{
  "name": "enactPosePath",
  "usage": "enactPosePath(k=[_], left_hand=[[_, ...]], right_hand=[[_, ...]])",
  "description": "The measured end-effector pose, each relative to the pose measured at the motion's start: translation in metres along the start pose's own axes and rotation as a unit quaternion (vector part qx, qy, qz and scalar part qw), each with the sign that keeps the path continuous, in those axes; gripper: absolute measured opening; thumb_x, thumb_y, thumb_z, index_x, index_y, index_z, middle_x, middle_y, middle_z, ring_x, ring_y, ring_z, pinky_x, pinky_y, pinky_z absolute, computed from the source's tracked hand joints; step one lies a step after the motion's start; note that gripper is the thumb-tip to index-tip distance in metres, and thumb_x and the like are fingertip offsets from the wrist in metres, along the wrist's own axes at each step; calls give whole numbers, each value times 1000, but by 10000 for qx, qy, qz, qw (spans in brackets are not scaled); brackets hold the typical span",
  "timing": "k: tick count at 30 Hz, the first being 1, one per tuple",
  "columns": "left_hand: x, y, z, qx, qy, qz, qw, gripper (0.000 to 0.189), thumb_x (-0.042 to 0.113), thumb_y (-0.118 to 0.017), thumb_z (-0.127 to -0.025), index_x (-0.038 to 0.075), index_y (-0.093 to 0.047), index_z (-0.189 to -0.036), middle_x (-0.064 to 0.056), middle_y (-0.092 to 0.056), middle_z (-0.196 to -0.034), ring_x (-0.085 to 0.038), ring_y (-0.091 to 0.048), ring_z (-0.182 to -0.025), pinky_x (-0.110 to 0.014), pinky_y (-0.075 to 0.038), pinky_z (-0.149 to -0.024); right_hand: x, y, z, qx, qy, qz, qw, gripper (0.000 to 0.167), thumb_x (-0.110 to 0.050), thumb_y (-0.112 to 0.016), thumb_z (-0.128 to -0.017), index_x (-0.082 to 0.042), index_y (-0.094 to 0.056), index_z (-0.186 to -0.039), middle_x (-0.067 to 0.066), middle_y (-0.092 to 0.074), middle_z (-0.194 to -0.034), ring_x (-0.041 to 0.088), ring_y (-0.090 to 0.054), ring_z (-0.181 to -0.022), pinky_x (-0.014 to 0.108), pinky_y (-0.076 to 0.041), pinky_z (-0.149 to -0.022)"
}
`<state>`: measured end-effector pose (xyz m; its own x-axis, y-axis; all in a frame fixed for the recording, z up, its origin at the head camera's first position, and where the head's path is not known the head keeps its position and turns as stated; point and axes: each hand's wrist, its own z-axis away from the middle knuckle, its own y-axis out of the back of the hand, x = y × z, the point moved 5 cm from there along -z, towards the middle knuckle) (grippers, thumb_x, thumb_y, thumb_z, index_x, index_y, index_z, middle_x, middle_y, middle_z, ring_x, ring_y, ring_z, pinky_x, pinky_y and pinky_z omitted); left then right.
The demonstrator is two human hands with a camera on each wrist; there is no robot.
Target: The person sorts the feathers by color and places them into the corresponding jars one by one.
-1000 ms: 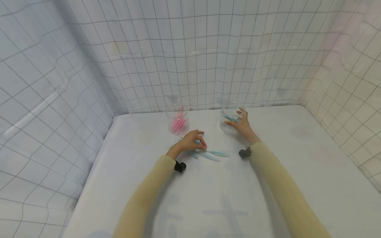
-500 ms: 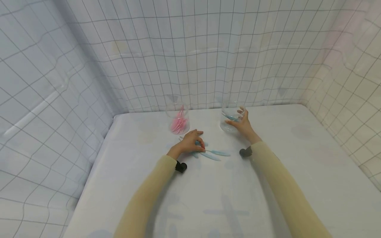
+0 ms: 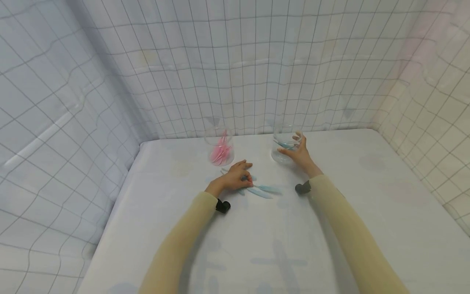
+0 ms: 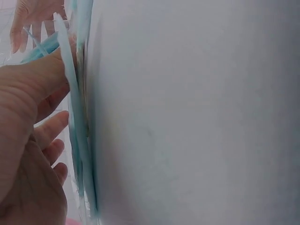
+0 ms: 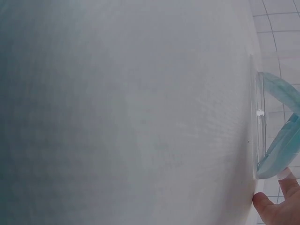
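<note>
Several light-blue feathers lie on the white table. Above them, my left hand pinches the quill end of one blue feather between thumb and index finger, its other fingers extended. In the left wrist view, the thumb is partly behind pale blue feathers. My right hand holds the side of a clear round jar, thumb in front and fingers round the far side. Inside that jar, blue feathers lean across each other.
Left of the held jar stands a second clear jar with pink feathers inside. Behind both hangs a white curtain with a dark grid, which also lines both sides. The white table extends toward the person.
My left hand has shifted very slightly, and the tip of the pinched blue feather has moved a little to the left. The right hand stays on the jar.
</note>
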<state>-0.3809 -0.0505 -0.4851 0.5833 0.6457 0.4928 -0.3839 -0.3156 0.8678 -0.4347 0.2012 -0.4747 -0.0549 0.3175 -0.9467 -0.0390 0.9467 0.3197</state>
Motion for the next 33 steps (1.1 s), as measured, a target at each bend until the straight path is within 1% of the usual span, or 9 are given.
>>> enactPosePath(k=[3, 6, 10, 14, 17, 21, 26, 30, 33], left_hand=[[2, 5, -3, 63, -44, 128, 9999, 16, 29, -68, -89, 14, -69, -86, -16, -32, -149, -36, -9, -141, -53, -9, -110], [6, 15, -8, 265, -219, 357, 9988, 14, 24, -68, -89, 10, -70, -88, -19, -35, -146, -38, -11, -140, -53, -11, -110], [11, 39, -19, 587, -328, 661, 9955, 16, 22, -67, -91, 7, -70, -89, -21, -36, -145, -37, -12, -140, -49, -12, -111], [14, 67, -32, 863, -161, 881, 9922, 19, 24, -65, -92, 6, -69, -92, -17, -35, -147, -32, -14, -140, -46, -13, -111], [18, 88, -44, 1056, -64, 934, 9900, 21, 24, -65, -92, 4, -69, -93, -17, -36, -146, -32, -20, -139, -45, -14, -111], [21, 109, -61, 1224, 30, 571, 9908, 23, 25, -65, -92, 2, -70, -94, -19, -38, -144, -34, -24, -136, -45, -16, -111], [32, 129, -82, 1235, 136, -353, 9916, 20, 23, -67, -91, 4, -74, -93, -18, -44, -140, -34, -28, -135, -42, -17, -111], [47, 140, -95, 1218, 194, -872, 9885, 17, 22, -69, -89, 6, -75, -90, -15, -52, -133, -30, -33, -133, -39, -20, -110], [53, 143, -103, 1312, 238, -960, 9864, 15, 23, -70, -88, 8, -75, -89, -12, -56, -129, -27, -35, -132, -38, -22, -110]], right_hand=[[0, 0, 1, -53, 43, -94, 9999, 101, -39, -75, -81, -22, -1, -147, 10, -12, -153, 37, -11, -139, 52, -19, -109], [0, 1, 2, -42, 61, -91, 9999, 101, -38, -75, -81, -21, -2, -147, 10, -13, -152, 37, -12, -138, 51, -19, -108], [1, 1, 2, -21, 64, -98, 9999, 101, -39, -75, -81, -22, -1, -148, 10, -13, -153, 36, -14, -138, 51, -20, -108], [3, 1, 2, -48, 125, -195, 9997, 99, -34, -74, -83, -22, 0, -148, 12, -12, -153, 37, -13, -138, 53, -19, -108], [5, 0, 3, -28, 102, -150, 9998, 99, -35, -74, -83, -22, -1, -148, 11, -13, -153, 37, -13, -138, 53, -18, -108], [5, -1, 5, 8, 7, -44, 10000, 102, -42, -75, -80, -23, 0, -148, 11, -14, -153, 37, -14, -138, 52, -18, -108], [4, -3, 6, 74, -34, 23, 10000, 103, -43, -75, -80, -22, -1, -148, 12, -14, -153, 37, -13, -139, 52, -15, -109], [4, -2, 4, 150, -58, 78, 9998, 105, -42, -76, -79, -20, 0, -148, 12, -15, -153, 37, -12, -139, 51, -13, -110], [2, 0, 3, 197, -82, 46, 9998, 106, -42, -76, -79, -19, 1, -148, 13, -16, -153, 36, -13, -139, 51, -14, -110]])
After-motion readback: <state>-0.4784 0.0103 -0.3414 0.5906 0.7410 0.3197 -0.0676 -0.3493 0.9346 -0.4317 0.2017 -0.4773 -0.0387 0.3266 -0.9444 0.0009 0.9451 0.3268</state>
